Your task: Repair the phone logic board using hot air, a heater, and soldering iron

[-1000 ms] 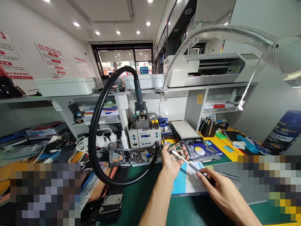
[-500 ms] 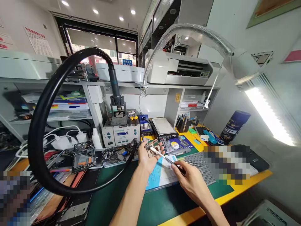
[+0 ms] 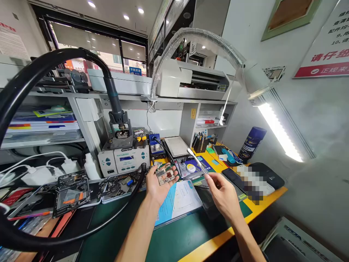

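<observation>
A small phone circuit board (image 3: 165, 175) lies face up in my left hand (image 3: 156, 189), resting on the fingers with the thumb at its left edge. To its right, my right hand (image 3: 221, 193) pinches a white-tipped cotton swab (image 3: 195, 160). The swab points up and away to the left, and its tip is clear of the board. Under my hands lies a blue and white booklet (image 3: 181, 200) on the green mat (image 3: 191, 236).
A hot air station (image 3: 128, 160) stands behind my left hand, its thick black hose (image 3: 35, 65) looping at left. Trays of parts (image 3: 120, 187) lie in front of it. A lit lamp (image 3: 280, 131) hangs at right, above a spray can (image 3: 252, 143) and a black phone (image 3: 233, 176).
The swab tip has come off the board and swung up to the right with my right hand. My left hand still holds the board. The view has turned to the right.
</observation>
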Available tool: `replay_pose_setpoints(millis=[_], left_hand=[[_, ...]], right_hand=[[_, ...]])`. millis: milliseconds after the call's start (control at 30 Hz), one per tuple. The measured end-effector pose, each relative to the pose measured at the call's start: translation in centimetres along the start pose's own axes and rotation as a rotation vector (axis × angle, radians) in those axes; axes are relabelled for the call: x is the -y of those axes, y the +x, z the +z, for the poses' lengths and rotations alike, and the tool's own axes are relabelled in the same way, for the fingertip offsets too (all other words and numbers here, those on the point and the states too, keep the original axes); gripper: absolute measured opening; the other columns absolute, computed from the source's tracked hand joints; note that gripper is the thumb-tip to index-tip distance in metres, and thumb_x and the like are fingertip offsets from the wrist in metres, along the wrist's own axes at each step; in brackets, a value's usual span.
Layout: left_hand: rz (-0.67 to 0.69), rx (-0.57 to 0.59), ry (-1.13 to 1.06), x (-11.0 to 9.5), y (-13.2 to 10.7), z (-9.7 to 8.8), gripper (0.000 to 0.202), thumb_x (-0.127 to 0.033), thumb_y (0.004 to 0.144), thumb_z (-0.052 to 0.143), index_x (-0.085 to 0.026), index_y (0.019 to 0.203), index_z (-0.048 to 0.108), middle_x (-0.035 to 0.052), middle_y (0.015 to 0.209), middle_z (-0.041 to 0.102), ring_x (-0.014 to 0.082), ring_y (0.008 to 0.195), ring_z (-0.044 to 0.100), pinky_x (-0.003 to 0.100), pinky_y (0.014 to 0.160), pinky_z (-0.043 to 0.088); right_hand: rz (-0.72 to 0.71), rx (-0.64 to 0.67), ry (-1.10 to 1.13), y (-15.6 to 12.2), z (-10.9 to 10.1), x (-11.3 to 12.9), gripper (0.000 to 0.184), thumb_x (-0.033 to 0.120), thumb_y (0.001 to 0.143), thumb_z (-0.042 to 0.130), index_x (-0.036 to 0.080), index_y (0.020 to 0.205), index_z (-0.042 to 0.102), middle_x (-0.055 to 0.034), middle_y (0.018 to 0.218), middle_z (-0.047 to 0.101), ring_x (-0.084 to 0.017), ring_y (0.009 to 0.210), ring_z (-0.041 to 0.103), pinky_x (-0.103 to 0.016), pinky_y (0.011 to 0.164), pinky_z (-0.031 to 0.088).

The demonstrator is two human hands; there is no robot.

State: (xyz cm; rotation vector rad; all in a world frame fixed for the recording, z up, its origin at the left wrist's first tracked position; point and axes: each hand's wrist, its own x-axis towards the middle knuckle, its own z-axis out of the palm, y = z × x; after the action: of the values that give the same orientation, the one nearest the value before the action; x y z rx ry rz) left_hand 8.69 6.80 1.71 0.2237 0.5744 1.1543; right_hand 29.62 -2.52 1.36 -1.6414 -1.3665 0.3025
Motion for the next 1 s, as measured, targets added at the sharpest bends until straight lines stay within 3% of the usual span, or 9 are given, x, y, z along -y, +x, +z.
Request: replay_pose_setpoints(millis=[67,167,333,433,567,733,867,1000], left_hand=[[-0.004,-0.005,0.009,0.0,0.0,0.1,0.036,-0.037,0.089,0.048,-0.008,0.1,0.065,0.0205,0.089,0.072,0.0288,0.073,0.071,0.046,0.07,0.06],[-0.003,-0.011,0.03,0.0,0.0,0.1,0.036,-0.037,0.089,0.047,-0.008,0.1,0.065,0.0203,0.089,0.072,0.0284,0.074,0.071,0.046,0.071,0.06],[0.013,-0.014,0.088,0.0,-0.2,0.1,0.038,-0.038,0.09,0.047,-0.006,0.1,0.065,0.0212,0.094,0.073,0.0282,0.077,0.072,0.045,0.075,0.06],[0.017,-0.043,0.153,-0.4,-0.5,0.4,0.038,-0.039,0.092,0.044,-0.007,0.099,0.064,0.0206,0.093,0.073,0.0272,0.077,0.073,0.045,0.077,0.061],[0.02,-0.102,0.325,-1.5,-1.0,1.0,0.04,-0.042,0.092,0.048,-0.007,0.1,0.065,0.0224,0.094,0.074,0.03,0.075,0.073,0.05,0.072,0.062],[0.044,-0.148,0.564,-2.1,-1.8,1.1,0.041,-0.046,0.09,0.058,-0.007,0.098,0.067,0.0231,0.095,0.074,0.0317,0.077,0.074,0.054,0.072,0.063],[0.094,-0.179,0.744,-1.7,-2.7,0.7,0.024,-0.031,0.085,0.066,-0.008,0.093,0.069,0.0191,0.096,0.074,0.027,0.075,0.073,0.049,0.07,0.065],[0.136,-0.212,0.882,-0.8,-3.7,0.5,0.029,-0.034,0.081,0.072,-0.011,0.097,0.072,0.0135,0.091,0.072,0.0226,0.07,0.069,0.038,0.053,0.063]], right_hand=[[-0.043,0.023,-0.234,2.2,-1.0,-1.5,0.043,0.059,0.096,0.049,0.021,0.101,0.068,-0.0068,0.094,0.07,-0.023,0.08,0.062,-0.033,0.073,0.044],[-0.158,0.232,-0.518,5.7,-1.8,-3.3,0.041,0.048,0.102,0.041,0.02,0.111,0.069,-0.0113,0.107,0.072,-0.028,0.099,0.066,-0.035,0.082,0.045],[-0.29,0.408,-0.542,10.6,-1.2,-4.3,0.03,0.043,0.097,0.055,0.022,0.105,0.076,-0.0082,0.102,0.075,-0.024,0.097,0.068,-0.029,0.081,0.046],[-0.345,0.439,-0.54,12.2,-0.3,-4.5,0.025,0.036,0.097,0.057,0.022,0.102,0.077,-0.0079,0.099,0.076,-0.024,0.095,0.069,-0.027,0.08,0.046],[-0.366,0.356,-0.534,12.1,0.9,-4.6,0.021,0.03,0.094,0.06,0.02,0.099,0.077,-0.0109,0.093,0.074,-0.026,0.091,0.067,-0.031,0.078,0.046],[-0.378,0.088,-0.422,10.2,2.9,-3.2,0.028,0.03,0.101,0.047,0.019,0.103,0.073,-0.0123,0.1,0.068,-0.027,0.101,0.06,-0.036,0.088,0.045],[-0.39,-0.075,-0.288,9.1,4.1,-2.2,0.025,0.028,0.1,0.047,0.019,0.101,0.07,-0.0107,0.1,0.068,-0.026,0.101,0.059,-0.036,0.092,0.045],[-0.393,-0.128,-0.205,8.4,4.0,-2.5,0.02,0.025,0.097,0.051,0.019,0.094,0.07,-0.0087,0.094,0.07,-0.025,0.096,0.06,-0.036,0.088,0.046]])
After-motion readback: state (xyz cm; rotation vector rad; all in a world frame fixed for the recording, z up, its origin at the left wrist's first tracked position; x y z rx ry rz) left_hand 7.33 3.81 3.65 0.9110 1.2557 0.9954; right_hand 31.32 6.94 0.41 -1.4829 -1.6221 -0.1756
